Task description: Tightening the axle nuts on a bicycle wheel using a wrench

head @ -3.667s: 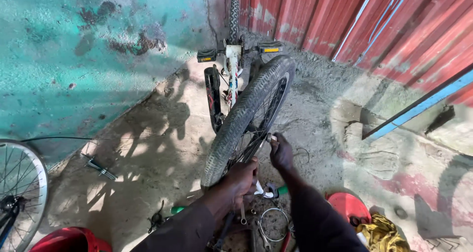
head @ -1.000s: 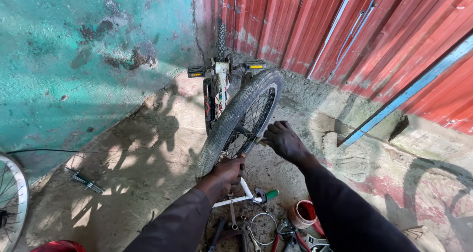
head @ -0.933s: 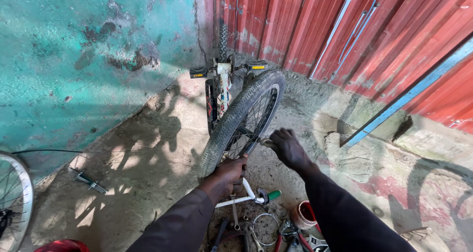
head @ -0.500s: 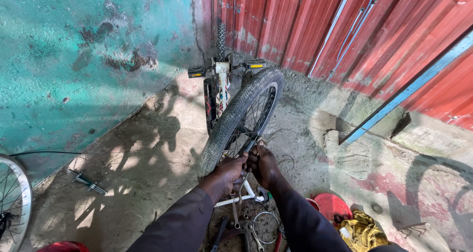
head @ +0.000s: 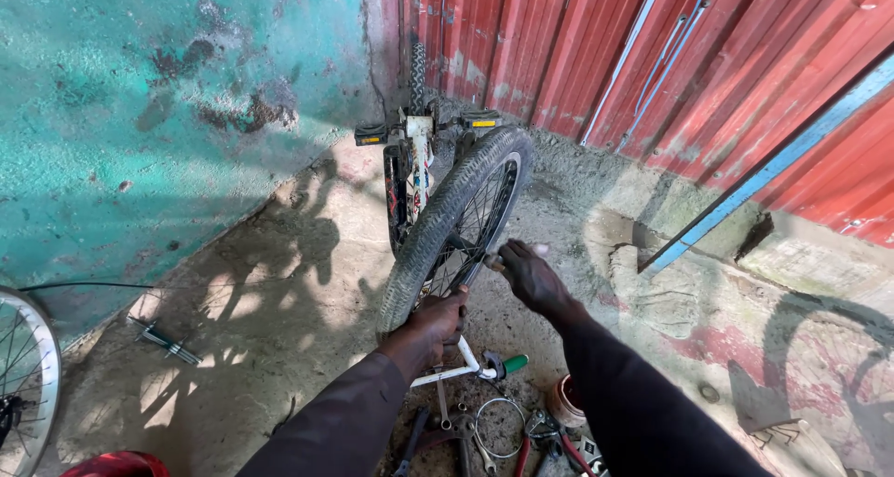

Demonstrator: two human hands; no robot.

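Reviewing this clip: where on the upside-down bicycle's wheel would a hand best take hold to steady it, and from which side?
Probably the near arc of the wheel's tyre, taken from the person's own side. The knobbly tread curves toward them and stands free of the frame there. The left hand already wraps its lower edge; the right hand is at the spokes.

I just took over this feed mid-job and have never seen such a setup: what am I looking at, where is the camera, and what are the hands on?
The one view comes from a camera on the person's head, looking down. No machine: two bare hands. An upside-down bicycle stands on the concrete ground, between a teal wall and red corrugated sheeting. The left hand grips the tyre of its wheel. The right hand is at the wheel's spokes, pinching something too small to identify. Pliers and other tools lie below; another wheel stands at the left edge.
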